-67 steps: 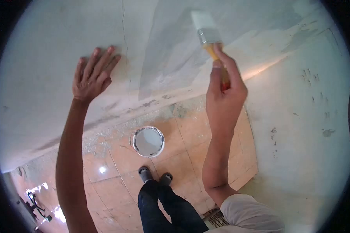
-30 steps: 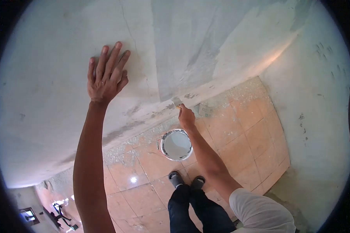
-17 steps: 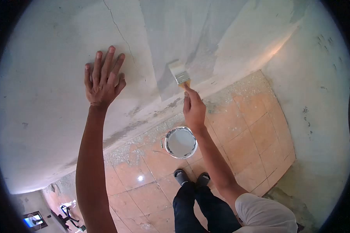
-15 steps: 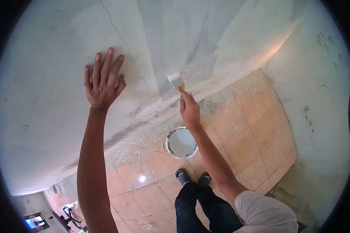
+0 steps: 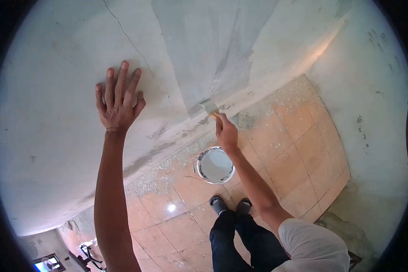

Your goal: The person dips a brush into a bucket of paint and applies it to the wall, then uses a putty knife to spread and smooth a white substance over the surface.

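My left hand [image 5: 119, 102] lies flat against the pale wall [image 5: 68, 149], fingers spread, holding nothing. My right hand [image 5: 225, 131] is closed round the handle of a paintbrush [image 5: 209, 107]. The brush's wide bristles touch the lower part of the wall, at the bottom of a darker grey, wet-looking strip [image 5: 195, 54]. Below my right hand a white bucket [image 5: 198, 168] stands on the floor, with a pale liquid inside and dark smears round its rim.
Orange floor tiles [image 5: 285, 172] carry pale debris [image 5: 145, 186] along the wall's foot. My sandalled feet [image 5: 219, 205] stand just behind the bucket. A second wall [image 5: 371, 104] meets the first at the right. A thin crack [image 5: 132, 43] runs above my left hand.
My right hand has moved the paintbrush down the wall, closer to its foot. My left hand stays flat on the wall, and the view has shifted slightly.
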`<action>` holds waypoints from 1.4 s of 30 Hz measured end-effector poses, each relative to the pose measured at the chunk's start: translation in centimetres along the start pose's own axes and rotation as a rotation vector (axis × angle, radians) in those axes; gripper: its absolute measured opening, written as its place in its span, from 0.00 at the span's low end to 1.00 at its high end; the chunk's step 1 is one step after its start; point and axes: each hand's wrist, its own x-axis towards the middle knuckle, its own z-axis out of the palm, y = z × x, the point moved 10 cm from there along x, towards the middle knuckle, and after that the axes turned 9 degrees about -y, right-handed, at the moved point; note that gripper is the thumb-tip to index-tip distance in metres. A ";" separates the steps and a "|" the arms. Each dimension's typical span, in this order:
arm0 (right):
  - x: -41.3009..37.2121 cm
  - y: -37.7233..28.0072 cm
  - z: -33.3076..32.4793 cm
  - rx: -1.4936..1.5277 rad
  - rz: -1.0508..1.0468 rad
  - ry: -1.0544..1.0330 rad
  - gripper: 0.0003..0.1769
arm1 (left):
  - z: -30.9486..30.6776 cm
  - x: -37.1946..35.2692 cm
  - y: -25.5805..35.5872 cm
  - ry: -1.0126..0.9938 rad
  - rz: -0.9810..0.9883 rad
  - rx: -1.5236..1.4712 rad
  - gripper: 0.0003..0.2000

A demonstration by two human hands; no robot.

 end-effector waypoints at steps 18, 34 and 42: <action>2.1 6.5 7.9 -0.180 0.130 -0.164 0.11 | 0.0 -0.1 0.2 0.008 0.016 0.022 0.29; 1.0 -11.5 -7.3 0.314 0.058 -0.033 0.18 | -0.1 0.0 -0.1 0.004 -0.017 0.055 0.24; -0.2 1.9 5.2 -0.039 0.023 -0.119 0.18 | -0.1 -0.3 0.1 -0.005 0.003 0.055 0.24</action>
